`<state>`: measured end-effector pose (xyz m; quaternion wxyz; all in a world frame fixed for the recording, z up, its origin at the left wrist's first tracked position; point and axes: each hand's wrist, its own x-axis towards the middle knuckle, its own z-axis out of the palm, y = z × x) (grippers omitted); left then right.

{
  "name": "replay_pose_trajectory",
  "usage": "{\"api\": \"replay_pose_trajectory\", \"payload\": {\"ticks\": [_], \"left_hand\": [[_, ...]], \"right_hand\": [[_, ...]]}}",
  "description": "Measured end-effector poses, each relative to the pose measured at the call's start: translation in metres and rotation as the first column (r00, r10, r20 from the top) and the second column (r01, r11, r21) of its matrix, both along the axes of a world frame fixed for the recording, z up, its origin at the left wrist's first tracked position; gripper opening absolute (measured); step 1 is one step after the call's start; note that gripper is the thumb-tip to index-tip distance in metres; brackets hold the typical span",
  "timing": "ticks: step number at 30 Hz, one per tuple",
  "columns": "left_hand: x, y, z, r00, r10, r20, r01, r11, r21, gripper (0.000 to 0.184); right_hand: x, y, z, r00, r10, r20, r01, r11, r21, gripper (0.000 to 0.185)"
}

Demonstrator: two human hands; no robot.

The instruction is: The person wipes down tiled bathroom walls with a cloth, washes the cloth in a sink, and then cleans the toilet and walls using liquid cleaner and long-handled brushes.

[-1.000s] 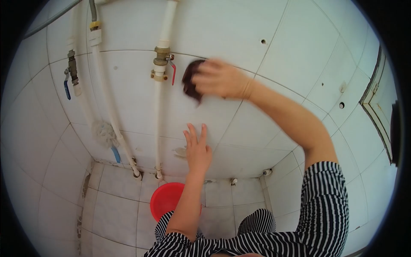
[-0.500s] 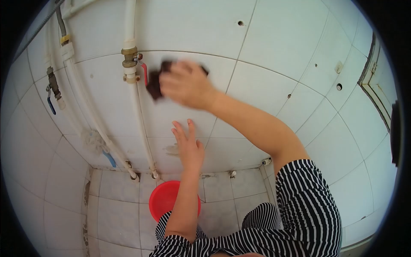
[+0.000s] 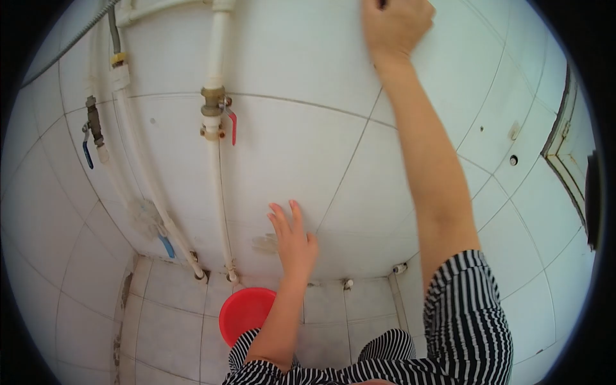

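Note:
My right hand (image 3: 399, 29) is raised high against the white tiled wall (image 3: 295, 157), closed, at the top edge of the view. A small bit of dark brown cloth (image 3: 382, 4) shows at the hand; the rest is hidden or cut off. Lower down, my left hand (image 3: 296, 247) has its fingers stretched and spread, pointing up at the wall, with nothing in it. Whether its fingertips press on the tiles I cannot tell. Beside it is a dull, worn-looking patch (image 3: 264, 243) on the wall.
White pipes run down the wall, one with a red-handled valve (image 3: 231, 122), another with a blue-handled valve (image 3: 87, 151). A pale mesh scrubber (image 3: 145, 217) hangs by the pipes. A red basin (image 3: 246, 312) stands on the tiled floor. A window frame (image 3: 568, 144) is at the right.
My right hand has moved up and to the right, away from the red valve handle, with the dark cloth. The left hand keeps its spread pose by the wall; the view has shifted slightly.

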<state>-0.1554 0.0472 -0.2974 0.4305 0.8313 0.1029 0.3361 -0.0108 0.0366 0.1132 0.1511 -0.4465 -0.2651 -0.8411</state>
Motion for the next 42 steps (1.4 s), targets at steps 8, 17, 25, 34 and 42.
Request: {"api": "replay_pose_trajectory", "payload": {"ticks": [8, 17, 25, 34, 42], "left_hand": [[0.003, 0.001, -0.008, 1.000, 0.031, -0.001, -0.031, 0.998, 0.057, 0.090], [0.004, 0.000, -0.004, 0.997, 0.047, -0.058, -0.041, 0.995, 0.090, 0.087], [0.002, 0.002, 0.000, 0.990, 0.038, -0.139, -0.025, 0.995, 0.094, 0.088], [0.006, -0.008, -0.001, 0.981, 0.114, -0.156, -0.089, 0.983, 0.158, 0.094], [0.012, -0.017, -0.004, 0.981, 0.142, -0.135, -0.124, 0.983, 0.135, 0.098]], "right_hand": [[-0.027, 0.027, -0.202, 0.994, 0.044, -0.101, -0.107, 0.621, -0.777, 0.011], [0.016, -0.164, -0.086, 0.976, -0.172, 0.134, 0.217, 0.708, -0.672, 0.028], [0.075, -0.388, -0.069, 0.858, 0.337, -0.388, 0.036, 0.713, 0.700, 0.034], [0.072, -0.302, -0.079, 0.933, 0.054, -0.355, 0.200, 0.742, 0.639, 0.036], [0.077, -0.418, -0.081, 0.863, -0.161, -0.480, 0.363, 0.856, 0.367, 0.032]]}}
